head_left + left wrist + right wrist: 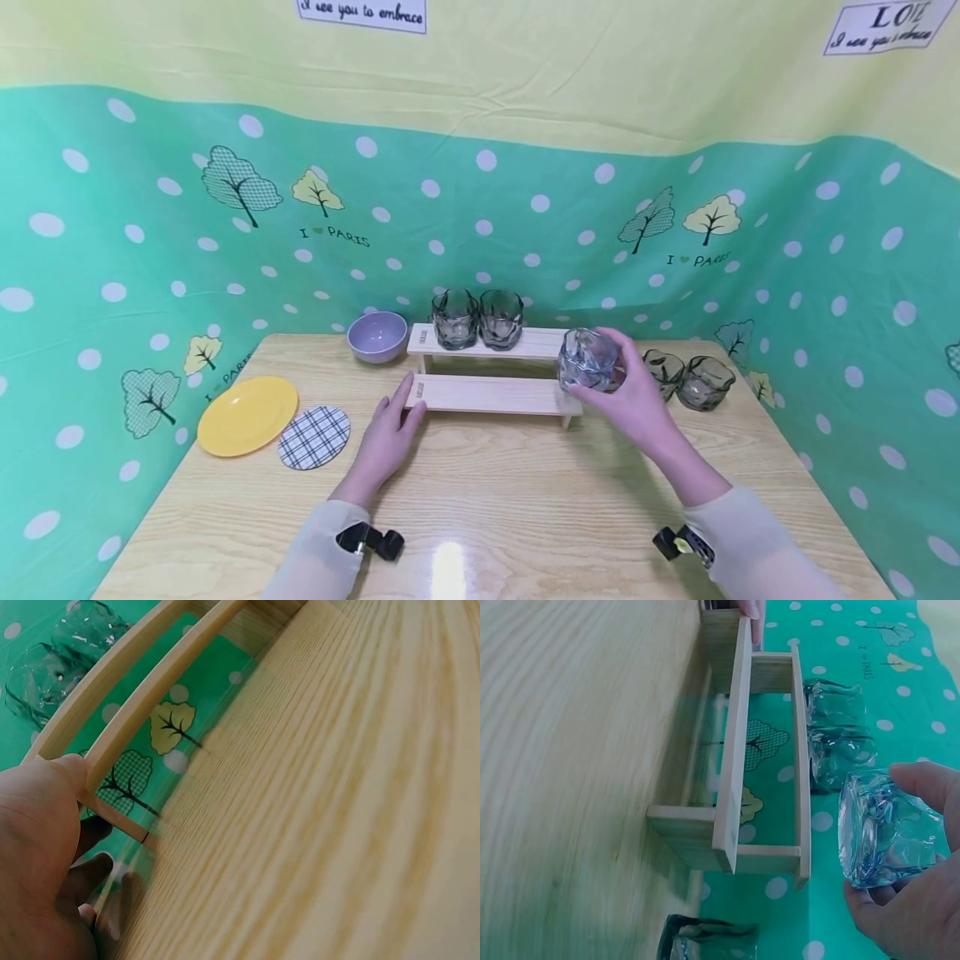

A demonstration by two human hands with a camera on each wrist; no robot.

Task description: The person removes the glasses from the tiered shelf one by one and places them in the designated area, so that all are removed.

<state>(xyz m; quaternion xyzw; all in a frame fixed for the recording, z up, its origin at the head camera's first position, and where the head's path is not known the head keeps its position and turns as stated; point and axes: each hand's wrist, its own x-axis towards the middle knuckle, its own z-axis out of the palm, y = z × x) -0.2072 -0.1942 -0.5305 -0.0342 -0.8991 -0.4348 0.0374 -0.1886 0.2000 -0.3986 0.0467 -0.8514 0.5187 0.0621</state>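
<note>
Head view: on the counter (495, 492) stands a two-tier shelf (487, 395), its left end gripped in the fingers of the left hand (384, 437). The right hand (639, 404) has its fingers around a glass (587, 358), raised near the shelf's right end. Two glasses (455, 320) sit on the upper tier (543, 341).

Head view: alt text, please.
Right hand holds a faceted translucent glass tumbler near the right end of a pale two-tier wooden rack; left hand touches its left end. Two smoky glass tumblers stand on its upper tier.
</note>
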